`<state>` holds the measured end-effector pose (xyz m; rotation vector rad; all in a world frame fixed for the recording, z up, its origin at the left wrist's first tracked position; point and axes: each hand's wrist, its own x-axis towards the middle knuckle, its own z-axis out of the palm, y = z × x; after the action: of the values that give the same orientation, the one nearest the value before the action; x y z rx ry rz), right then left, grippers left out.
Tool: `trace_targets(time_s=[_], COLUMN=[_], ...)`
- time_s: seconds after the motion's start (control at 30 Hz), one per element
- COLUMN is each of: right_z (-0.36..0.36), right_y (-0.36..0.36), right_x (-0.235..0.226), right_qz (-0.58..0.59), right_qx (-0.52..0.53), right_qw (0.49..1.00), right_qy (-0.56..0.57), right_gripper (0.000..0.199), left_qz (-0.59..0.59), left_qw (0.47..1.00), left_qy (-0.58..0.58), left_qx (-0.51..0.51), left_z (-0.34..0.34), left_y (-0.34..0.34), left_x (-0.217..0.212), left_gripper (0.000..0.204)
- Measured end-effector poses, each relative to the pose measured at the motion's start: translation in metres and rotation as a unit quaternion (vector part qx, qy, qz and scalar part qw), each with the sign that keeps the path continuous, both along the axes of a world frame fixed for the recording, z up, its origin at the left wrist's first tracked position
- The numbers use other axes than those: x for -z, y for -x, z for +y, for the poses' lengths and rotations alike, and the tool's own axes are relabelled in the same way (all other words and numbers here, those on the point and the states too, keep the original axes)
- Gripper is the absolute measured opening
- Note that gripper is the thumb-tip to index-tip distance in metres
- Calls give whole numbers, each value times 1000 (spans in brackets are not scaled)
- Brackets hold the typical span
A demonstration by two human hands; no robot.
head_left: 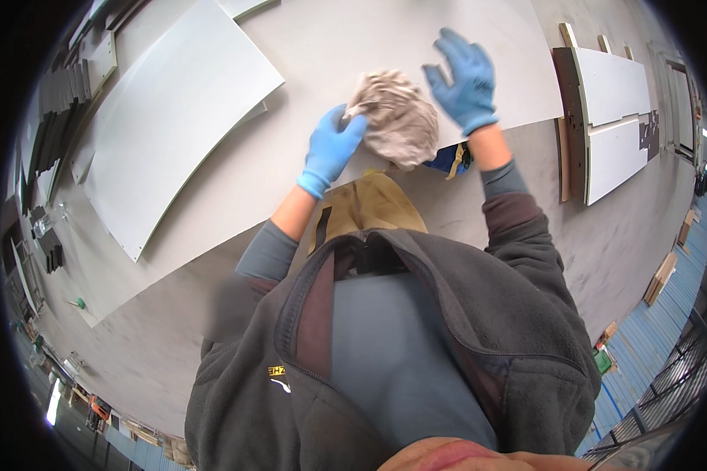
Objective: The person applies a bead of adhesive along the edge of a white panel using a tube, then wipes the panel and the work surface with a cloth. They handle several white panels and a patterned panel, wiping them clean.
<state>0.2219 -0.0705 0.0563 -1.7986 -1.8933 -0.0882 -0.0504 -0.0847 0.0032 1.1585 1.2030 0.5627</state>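
Note:
A crumpled beige-grey cloth [397,122] is bunched at the near edge of a pale worktable [330,39]. My left hand [331,149], in a blue work glove, grips the cloth's left side between thumb and fingers. To the right of the cloth, my right hand [467,85] is raised in a matching glove. Its fingers are spread, nothing is in it, and motion blurs it slightly. A gap separates it from the cloth. Part of a blue and yellow item [450,159] shows below the table edge, mostly hidden.
A large white panel [184,102] lies on the table to my left. Stacked dark strips [59,110] and a small green item [77,303] are farther left. On the right, white panels [614,85] with dark edges rest on wooden battens [568,35].

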Motion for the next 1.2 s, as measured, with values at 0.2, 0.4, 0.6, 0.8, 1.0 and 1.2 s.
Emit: trace_targets(time_s=[0.2,0.4,0.6,0.8,1.0,1.2], right_z=[-61,-9,146,84,-9,56], right_y=[95,87,-4,126,104,-56], right_x=[92,125,137,122,137,124], right_qz=[-27,-48,-138,-113,-21,-113], right_qx=[-229,-176,84,-198,-248,167], right_qw=[967,966,986,973,955,970], right_qy=[107,185,-33,43,159,137], right_gripper=[66,76,46,58,57,68], left_qz=[275,414,411,400,405,409], left_qw=[870,788,798,803,804,798], left_qy=[-409,-452,-438,-439,-431,-440], left_qx=[-30,59,56,56,55,53], left_z=[-23,-22,-21,-18,-17,-19], left_y=[74,109,108,107,104,103], left_x=[46,65,68,66,64,67], left_gripper=[62,68,69,66,65,64])
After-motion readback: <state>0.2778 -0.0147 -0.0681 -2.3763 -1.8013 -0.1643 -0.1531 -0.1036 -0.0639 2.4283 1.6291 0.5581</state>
